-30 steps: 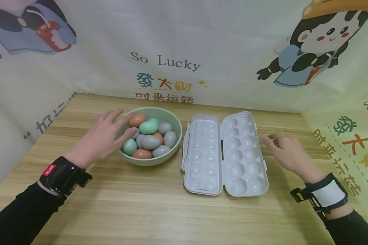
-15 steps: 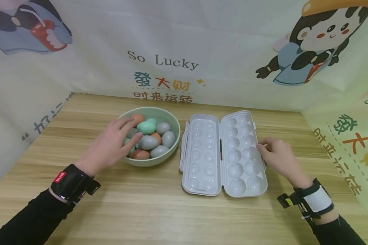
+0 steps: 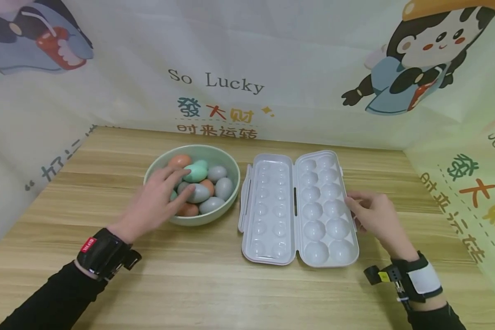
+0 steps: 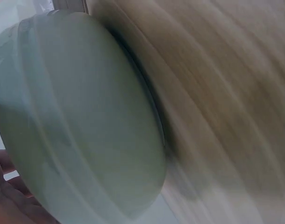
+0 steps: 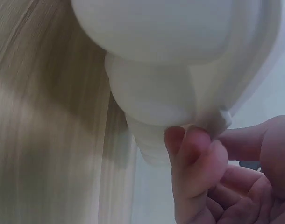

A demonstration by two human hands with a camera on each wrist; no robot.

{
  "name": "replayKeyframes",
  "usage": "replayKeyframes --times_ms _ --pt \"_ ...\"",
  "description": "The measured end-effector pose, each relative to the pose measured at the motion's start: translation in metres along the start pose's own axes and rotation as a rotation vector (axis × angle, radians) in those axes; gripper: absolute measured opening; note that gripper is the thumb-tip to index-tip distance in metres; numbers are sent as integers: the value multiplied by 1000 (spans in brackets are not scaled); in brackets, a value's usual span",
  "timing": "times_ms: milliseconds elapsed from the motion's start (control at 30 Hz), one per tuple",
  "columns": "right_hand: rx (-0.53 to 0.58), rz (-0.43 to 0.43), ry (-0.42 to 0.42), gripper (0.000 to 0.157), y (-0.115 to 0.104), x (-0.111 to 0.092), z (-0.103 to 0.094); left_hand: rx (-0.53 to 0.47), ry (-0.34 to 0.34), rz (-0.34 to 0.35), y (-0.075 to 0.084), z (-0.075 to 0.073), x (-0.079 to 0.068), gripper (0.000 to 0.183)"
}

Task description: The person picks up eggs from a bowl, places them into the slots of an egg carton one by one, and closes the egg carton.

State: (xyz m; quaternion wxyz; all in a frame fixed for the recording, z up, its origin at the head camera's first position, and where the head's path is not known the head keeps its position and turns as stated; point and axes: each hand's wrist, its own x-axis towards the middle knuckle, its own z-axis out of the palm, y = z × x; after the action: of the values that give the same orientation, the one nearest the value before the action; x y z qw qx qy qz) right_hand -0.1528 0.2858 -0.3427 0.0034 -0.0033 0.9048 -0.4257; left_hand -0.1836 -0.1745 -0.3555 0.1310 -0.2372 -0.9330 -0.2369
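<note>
A pale green bowl (image 3: 229,201) holds several eggs in grey, brown and mint green. My left hand (image 3: 152,199) reaches over its near left rim, fingers spread and lowered among the eggs. The index fingertip lies by a mint green egg (image 3: 196,173), the thumb tip against a grey egg (image 3: 200,194). The bowl's outer wall (image 4: 91,112) fills much of the left wrist view. To the right, a white plastic egg box (image 3: 295,256) lies unfolded, its cups bare. My right hand (image 3: 373,217) pinches the box's right rim; in the right wrist view, fingers curl under that edge (image 5: 219,122).
The bowl and box stand on a wooden table (image 3: 214,279). A pale printed cloth (image 3: 297,59) rises behind the table and along both sides. Black straps with small cameras (image 3: 107,254) sit on both wrists.
My left hand has moved right and down from the bowl's rim in among the eggs. My right hand has come left to the egg box and taken hold of its right rim.
</note>
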Motion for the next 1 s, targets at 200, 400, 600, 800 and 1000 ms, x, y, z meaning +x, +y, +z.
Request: replayKeyframes --times_ms 200,400,600,800,1000 --pt "58 10 41 34 4 -5 3 -16 -17 -23 0 5 0 51" --pt "80 13 100 33 5 -8 7 -21 -21 14 0 4 3 48" --pt "79 22 101 31 10 -9 9 30 -46 63 1 4 8 48" --pt "55 56 22 27 16 -6 13 57 -58 109 2 3 11 46" --pt "32 85 -22 26 14 -5 15 65 -70 148 3 3 14 48"
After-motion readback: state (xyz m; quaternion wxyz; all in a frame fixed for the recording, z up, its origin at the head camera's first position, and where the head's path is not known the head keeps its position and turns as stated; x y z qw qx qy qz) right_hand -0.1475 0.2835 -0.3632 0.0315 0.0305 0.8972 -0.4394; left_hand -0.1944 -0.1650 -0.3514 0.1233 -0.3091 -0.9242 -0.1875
